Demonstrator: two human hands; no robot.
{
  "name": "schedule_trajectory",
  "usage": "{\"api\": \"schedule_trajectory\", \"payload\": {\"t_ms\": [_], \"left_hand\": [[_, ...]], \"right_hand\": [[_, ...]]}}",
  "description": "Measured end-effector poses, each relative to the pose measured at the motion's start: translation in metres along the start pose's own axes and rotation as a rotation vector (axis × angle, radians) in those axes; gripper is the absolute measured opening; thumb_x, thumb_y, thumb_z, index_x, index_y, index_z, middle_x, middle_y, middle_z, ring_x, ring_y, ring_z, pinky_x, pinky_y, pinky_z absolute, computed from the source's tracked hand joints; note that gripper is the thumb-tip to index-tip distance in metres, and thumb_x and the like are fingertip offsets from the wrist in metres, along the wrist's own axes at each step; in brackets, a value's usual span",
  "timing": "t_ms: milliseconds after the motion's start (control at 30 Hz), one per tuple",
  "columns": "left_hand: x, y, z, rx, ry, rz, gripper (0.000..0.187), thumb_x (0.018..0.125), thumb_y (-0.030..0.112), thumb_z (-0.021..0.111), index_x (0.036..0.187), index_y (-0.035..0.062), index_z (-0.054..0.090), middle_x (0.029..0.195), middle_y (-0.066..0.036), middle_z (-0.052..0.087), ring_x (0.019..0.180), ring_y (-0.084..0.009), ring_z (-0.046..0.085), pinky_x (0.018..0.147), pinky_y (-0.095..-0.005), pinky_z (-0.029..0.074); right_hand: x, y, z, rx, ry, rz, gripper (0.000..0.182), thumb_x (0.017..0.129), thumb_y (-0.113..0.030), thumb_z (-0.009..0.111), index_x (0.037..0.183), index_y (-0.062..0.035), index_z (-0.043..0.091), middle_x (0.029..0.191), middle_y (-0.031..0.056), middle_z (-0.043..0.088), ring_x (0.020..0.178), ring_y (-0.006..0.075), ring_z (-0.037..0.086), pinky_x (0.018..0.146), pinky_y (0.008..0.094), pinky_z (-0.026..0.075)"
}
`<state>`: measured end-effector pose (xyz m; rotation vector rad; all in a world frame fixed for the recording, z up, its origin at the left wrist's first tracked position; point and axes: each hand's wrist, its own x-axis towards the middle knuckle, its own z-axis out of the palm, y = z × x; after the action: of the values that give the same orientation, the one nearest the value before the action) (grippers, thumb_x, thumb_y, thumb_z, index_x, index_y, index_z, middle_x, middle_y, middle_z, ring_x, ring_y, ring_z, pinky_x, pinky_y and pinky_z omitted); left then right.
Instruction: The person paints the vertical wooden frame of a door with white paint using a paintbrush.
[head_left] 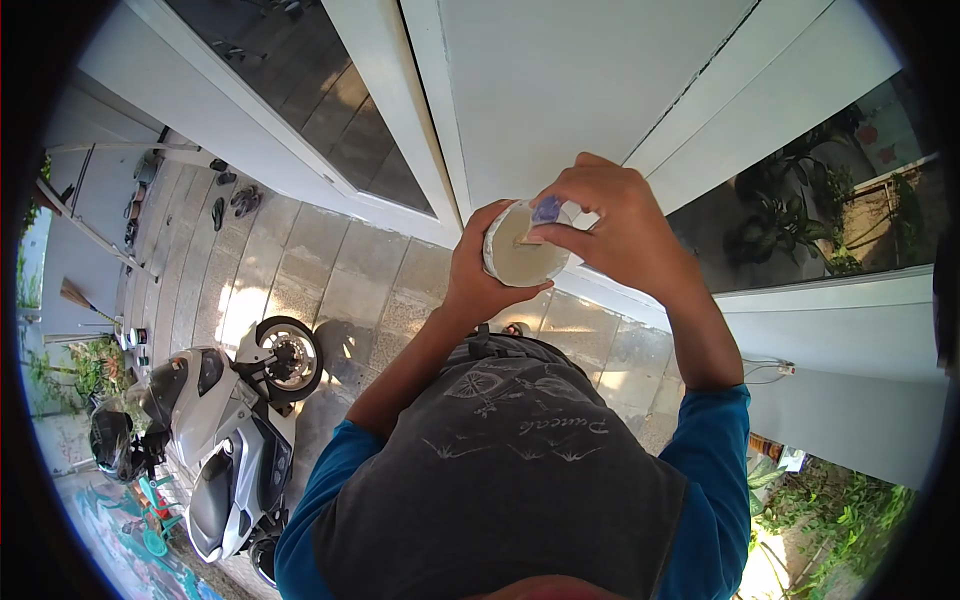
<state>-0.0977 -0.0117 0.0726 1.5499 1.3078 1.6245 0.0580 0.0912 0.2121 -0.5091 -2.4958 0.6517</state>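
In front of my chest I hold a round white tub with a pale, cloudy liquid inside. My left hand is wrapped round its near left side, thumb along the lower rim. Over the far right rim, my right hand pinches a small purple and pale piece, whose exact kind I cannot make out. The lower end of that piece dips towards the inside of the tub. A white door panel rises just beyond both hands.
White-framed glass panes stand to the left and right of the panel. A parked scooter is on the tiled floor to the left. Sandals lie farther off, and a broom leans by the left wall. Plants grow at lower right.
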Motion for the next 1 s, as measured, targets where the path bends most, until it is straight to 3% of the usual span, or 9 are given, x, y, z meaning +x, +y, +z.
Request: {"api": "schedule_trajectory", "payload": {"t_ms": [167, 267, 400, 500, 600, 667, 767, 900, 1000], "left_hand": [[-0.005, -0.017, 0.000, -0.031, 0.046, -0.030, 0.091, 0.060, 0.017, 0.092, 0.134, 0.0038, 0.041, 0.126, -0.013, 0.053, 0.117, -0.0244, 0.055, 0.097, -0.0373, 0.046], [-0.007, -0.022, 0.000, -0.021, 0.057, -0.041, 0.090, 0.060, 0.016, 0.091, 0.134, 0.0032, 0.042, 0.125, -0.013, 0.054, 0.116, -0.0244, 0.055, 0.097, -0.0372, 0.046], [-0.006, -0.024, 0.001, -0.041, 0.070, -0.081, 0.088, 0.060, 0.016, 0.091, 0.133, 0.0029, 0.043, 0.124, -0.013, 0.054, 0.116, -0.0243, 0.055, 0.097, -0.0372, 0.046], [-0.008, -0.029, 0.002, -0.023, 0.078, -0.078, 0.088, 0.060, 0.017, 0.091, 0.132, 0.0030, 0.043, 0.124, -0.013, 0.054, 0.115, -0.0241, 0.056, 0.097, -0.0375, 0.047], [-0.008, -0.033, 0.002, 0.026, 0.073, -0.057, 0.089, 0.059, 0.017, 0.092, 0.132, 0.0031, 0.043, 0.124, -0.013, 0.054, 0.115, -0.0242, 0.056, 0.097, -0.0377, 0.047], [-0.007, -0.032, 0.002, 0.036, 0.057, -0.068, 0.089, 0.059, 0.016, 0.092, 0.132, 0.0031, 0.043, 0.124, -0.013, 0.054, 0.114, -0.0243, 0.056, 0.096, -0.0377, 0.047], [-0.006, -0.033, 0.002, 0.053, 0.042, -0.083, 0.089, 0.059, 0.016, 0.092, 0.132, 0.0031, 0.043, 0.123, -0.013, 0.054, 0.114, -0.0246, 0.057, 0.096, -0.0377, 0.047], [-0.002, -0.035, 0.004, 0.097, 0.001, 0.000, 0.088, 0.058, 0.017, 0.093, 0.131, 0.0033, 0.045, 0.124, -0.014, 0.055, 0.113, -0.0252, 0.057, 0.096, -0.0379, 0.047], [0.001, -0.029, 0.008, 0.108, -0.047, 0.001, 0.088, 0.057, 0.017, 0.093, 0.130, 0.0034, 0.046, 0.125, -0.014, 0.055, 0.114, -0.0256, 0.057, 0.096, -0.0383, 0.048]], "right_hand": [[-0.013, 0.006, -0.015, 0.167, 0.174, 0.172, 0.023, 0.072, -0.018, 0.084, 0.080, -0.0041, 0.067, 0.074, 0.0026, 0.065, 0.061, 0.0131, 0.050, 0.056, 0.0291, 0.043], [-0.025, 0.017, -0.011, 0.378, 0.287, 0.434, 0.022, 0.073, -0.014, 0.085, 0.081, -0.0050, 0.066, 0.067, -0.0022, 0.062, 0.061, 0.0046, 0.048, 0.055, 0.0223, 0.039], [-0.039, 0.032, 0.006, 0.530, 0.324, 0.425, 0.023, 0.075, -0.012, 0.083, 0.087, -0.0048, 0.065, 0.071, -0.0012, 0.063, 0.062, 0.0039, 0.051, 0.054, 0.0209, 0.039], [-0.048, 0.029, 0.004, 0.497, 0.294, 0.345, 0.024, 0.076, -0.010, 0.081, 0.092, -0.0047, 0.064, 0.076, 0.0012, 0.065, 0.064, 0.0057, 0.054, 0.055, 0.0221, 0.042], [-0.054, 0.012, -0.013, 0.303, 0.197, 0.342, 0.026, 0.078, -0.008, 0.079, 0.098, -0.0027, 0.064, 0.081, 0.0060, 0.066, 0.064, 0.0128, 0.059, 0.058, 0.0279, 0.047], [-0.059, 0.005, -0.021, 0.098, 0.006, 0.253, 0.023, 0.080, -0.007, 0.074, 0.100, -0.0007, 0.065, 0.084, 0.0097, 0.066, 0.071, 0.0223, 0.064, 0.064, 0.0340, 0.051], [-0.063, 0.002, -0.024, -0.081, -0.094, 0.226, 0.020, 0.082, -0.005, 0.069, 0.101, 0.0000, 0.067, 0.086, 0.0114, 0.065, 0.078, 0.0280, 0.064, 0.071, 0.0379, 0.052], [-0.061, -0.001, -0.019, -0.077, -0.047, 0.278, 0.015, 0.083, -0.006, 0.068, 0.098, -0.0015, 0.068, 0.086, 0.0108, 0.065, 0.082, 0.0284, 0.064, 0.073, 0.0390, 0.051], [-0.047, -0.009, -0.022, -0.184, -0.044, 0.133, 0.013, 0.081, -0.007, 0.069, 0.093, -0.0025, 0.067, 0.084, 0.0115, 0.065, 0.081, 0.0299, 0.064, 0.073, 0.0400, 0.051]]}}
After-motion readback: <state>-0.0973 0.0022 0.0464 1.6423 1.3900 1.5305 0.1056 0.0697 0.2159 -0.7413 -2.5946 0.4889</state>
